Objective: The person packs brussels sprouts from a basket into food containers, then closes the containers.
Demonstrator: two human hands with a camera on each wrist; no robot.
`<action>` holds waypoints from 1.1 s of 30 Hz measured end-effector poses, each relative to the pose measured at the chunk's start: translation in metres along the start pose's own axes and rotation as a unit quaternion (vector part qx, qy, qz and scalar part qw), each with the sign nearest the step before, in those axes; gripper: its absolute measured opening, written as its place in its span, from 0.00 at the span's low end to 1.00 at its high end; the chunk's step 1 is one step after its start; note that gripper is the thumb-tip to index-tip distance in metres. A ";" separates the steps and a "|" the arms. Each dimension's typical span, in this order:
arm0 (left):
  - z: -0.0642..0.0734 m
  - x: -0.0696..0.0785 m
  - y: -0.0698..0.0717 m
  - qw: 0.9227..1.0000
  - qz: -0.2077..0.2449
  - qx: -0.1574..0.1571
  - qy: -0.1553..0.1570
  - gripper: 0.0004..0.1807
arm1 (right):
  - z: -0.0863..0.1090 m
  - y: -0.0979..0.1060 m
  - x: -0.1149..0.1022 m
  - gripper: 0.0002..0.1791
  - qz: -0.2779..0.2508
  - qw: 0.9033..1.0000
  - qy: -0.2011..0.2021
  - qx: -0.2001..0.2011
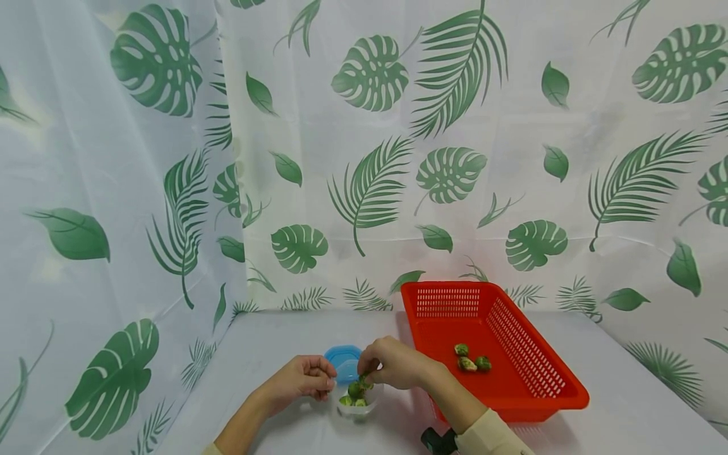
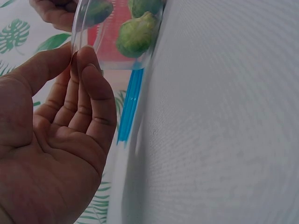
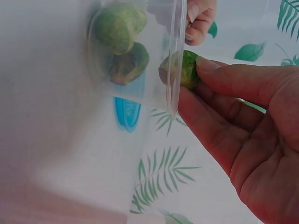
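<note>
A small clear plastic container [image 1: 356, 411] stands on the table with several Brussels sprouts [image 3: 119, 28] inside. At its left side my left hand [image 1: 307, 381] pinches the rim between thumb and fingers, as the left wrist view shows. My right hand [image 1: 398, 363] holds another Brussels sprout [image 3: 189, 70] between thumb and fingertips, right at the container's mouth. Part of that sprout shows through the clear rim in the right wrist view. Just behind the container lies a blue lid [image 1: 343, 359].
To the right, a red perforated basket [image 1: 449, 319] holds three Brussels sprouts [image 1: 467, 364]. A dark object [image 1: 436, 440] shows beside the right sleeve at the bottom edge. Leaf-patterned curtains [image 1: 370, 189] hang behind and left of the white table [image 1: 273, 335].
</note>
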State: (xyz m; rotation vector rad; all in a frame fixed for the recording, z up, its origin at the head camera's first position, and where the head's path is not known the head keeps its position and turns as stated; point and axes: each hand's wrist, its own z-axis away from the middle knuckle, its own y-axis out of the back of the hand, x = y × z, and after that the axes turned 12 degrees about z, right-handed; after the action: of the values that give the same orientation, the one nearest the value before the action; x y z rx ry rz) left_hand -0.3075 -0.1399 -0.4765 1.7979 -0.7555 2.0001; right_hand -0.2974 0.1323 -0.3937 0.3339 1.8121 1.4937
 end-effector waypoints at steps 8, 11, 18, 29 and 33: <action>0.001 0.000 0.000 1.000 -0.004 0.000 -0.001 0.21 | 0.000 0.000 -0.001 0.04 -0.007 1.000 -0.011 -0.009; 0.001 0.000 0.000 1.000 -0.006 0.000 -0.001 0.21 | 0.000 0.000 0.000 0.04 -0.015 1.000 -0.016 -0.011; -0.001 -0.001 0.001 1.000 -0.005 0.002 -0.001 0.21 | -0.001 0.000 0.000 0.04 -0.013 1.000 -0.016 -0.010; 0.000 0.000 0.000 1.000 -0.008 0.004 0.004 0.21 | 0.000 0.000 0.000 0.04 -0.009 1.000 -0.026 -0.008; 0.000 0.001 0.000 1.000 -0.008 0.004 0.005 0.21 | 0.000 -0.001 0.000 0.05 -0.010 1.000 -0.020 -0.007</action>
State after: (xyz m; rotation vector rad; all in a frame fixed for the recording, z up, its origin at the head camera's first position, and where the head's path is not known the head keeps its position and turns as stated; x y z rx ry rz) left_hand -0.3071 -0.1400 -0.4753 1.7929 -0.7275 2.0024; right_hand -0.2977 0.1321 -0.3943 0.3364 1.7684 1.4747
